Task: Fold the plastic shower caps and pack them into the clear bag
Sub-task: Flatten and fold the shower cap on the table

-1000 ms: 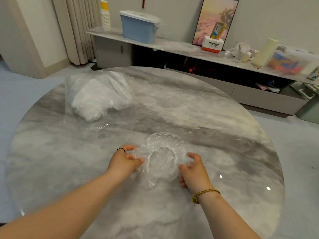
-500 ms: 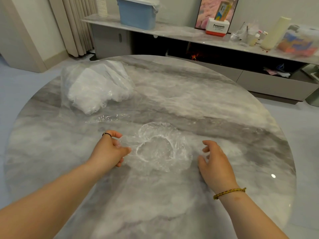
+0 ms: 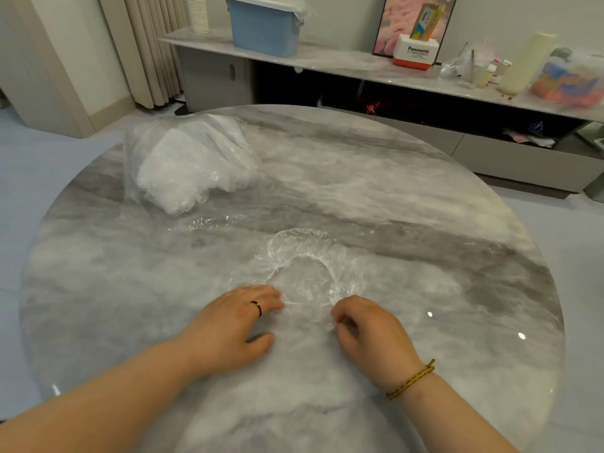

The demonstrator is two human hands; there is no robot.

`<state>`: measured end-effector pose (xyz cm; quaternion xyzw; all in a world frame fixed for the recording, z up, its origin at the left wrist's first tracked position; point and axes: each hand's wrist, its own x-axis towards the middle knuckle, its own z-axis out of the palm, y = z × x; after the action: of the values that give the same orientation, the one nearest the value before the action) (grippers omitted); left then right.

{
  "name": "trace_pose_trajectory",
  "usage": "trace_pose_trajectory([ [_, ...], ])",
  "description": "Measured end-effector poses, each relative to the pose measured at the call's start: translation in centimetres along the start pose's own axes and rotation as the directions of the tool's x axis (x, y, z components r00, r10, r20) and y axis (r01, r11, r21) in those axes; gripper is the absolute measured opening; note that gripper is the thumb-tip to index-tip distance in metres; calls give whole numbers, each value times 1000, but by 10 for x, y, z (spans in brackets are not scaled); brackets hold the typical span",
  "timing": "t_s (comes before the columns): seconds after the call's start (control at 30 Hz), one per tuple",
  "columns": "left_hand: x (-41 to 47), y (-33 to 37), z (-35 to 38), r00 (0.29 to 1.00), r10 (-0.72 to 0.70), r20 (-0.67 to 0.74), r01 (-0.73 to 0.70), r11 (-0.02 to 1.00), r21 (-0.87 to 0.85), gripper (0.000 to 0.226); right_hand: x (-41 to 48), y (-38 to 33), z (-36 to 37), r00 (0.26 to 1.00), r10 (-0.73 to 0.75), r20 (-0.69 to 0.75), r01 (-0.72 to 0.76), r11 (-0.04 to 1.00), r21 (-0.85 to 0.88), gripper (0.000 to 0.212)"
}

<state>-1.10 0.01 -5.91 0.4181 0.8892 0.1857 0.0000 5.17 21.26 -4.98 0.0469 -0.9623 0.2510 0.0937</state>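
A clear plastic shower cap lies spread out on the round marble table, its elastic rim showing as a ring. My left hand lies flat at the cap's near left edge, fingers straight and touching the plastic. My right hand has curled fingers pinching the cap's near right edge. The clear bag, stuffed with white folded caps, rests at the table's far left. A flat bit of clear plastic lies between the bag and the cap.
Beyond the table runs a low sideboard carrying a blue bin, a Panasonic box and several small items. Curtains hang at the back left.
Both hands have moved from the cap's left and right sides to its near edge. The right hand went from hovering open to pinching the plastic.
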Motion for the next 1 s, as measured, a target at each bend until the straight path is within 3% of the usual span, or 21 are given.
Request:
trace_pose_trajectory([
  [0.1, 4, -3, 0, 999, -40, -9, 40, 999, 29, 45, -1, 3, -11, 992, 80, 101, -86, 995, 53, 7],
  [0.2, 8, -2, -1, 997, -38, -64, 41, 999, 31, 40, -1, 7, -17, 988, 130, 89, -141, 980, 143, 35],
  [0.37, 12, -10, -5, 969, -62, -238, 94, 988, 125, 33, 0, 9, -19, 981, 178, 77, -189, 968, 166, 38],
  [0.5, 15, -7, -8, 934, -273, -232, 246, 959, -141, 56, 1, 8, -22, 980, 141, 137, -161, 976, 147, 39],
  [0.6, 15, -6, -7, 933, -302, -196, 264, 944, -196, 58, 2, 4, -24, 960, 110, 256, -130, 989, 63, 19],
  [0.67, 14, -4, -9, 938, -280, -203, 239, 949, -207, 66, 2, 2, -21, 966, 104, 237, -103, 995, -15, 43],
  [0.7, 15, -5, -9, 939, -278, -201, 239, 950, -200, 65, 2, 0, -20, 977, 108, 185, -107, 994, -15, 41],
  [0.77, 16, -4, -9, 931, -316, -182, 283, 941, -187, 52, 2, 1, -18, 983, 153, 105, -160, 985, 66, 12],
  [0.87, 16, -1, -15, 898, -396, -189, 370, 915, -160, 42, 3, 3, -15, 951, 303, 67, -310, 914, 261, 33],
  [0.93, 15, 1, -16, 886, -416, -203, 399, 909, -121, 51, 6, 0, -16, 926, 370, 69, -368, 852, 371, 29],
  [1.0, 15, 2, -16, 871, -460, -172, 453, 888, -80, 40, 6, -1, -16, 912, 403, 74, -394, 814, 426, 25],
])
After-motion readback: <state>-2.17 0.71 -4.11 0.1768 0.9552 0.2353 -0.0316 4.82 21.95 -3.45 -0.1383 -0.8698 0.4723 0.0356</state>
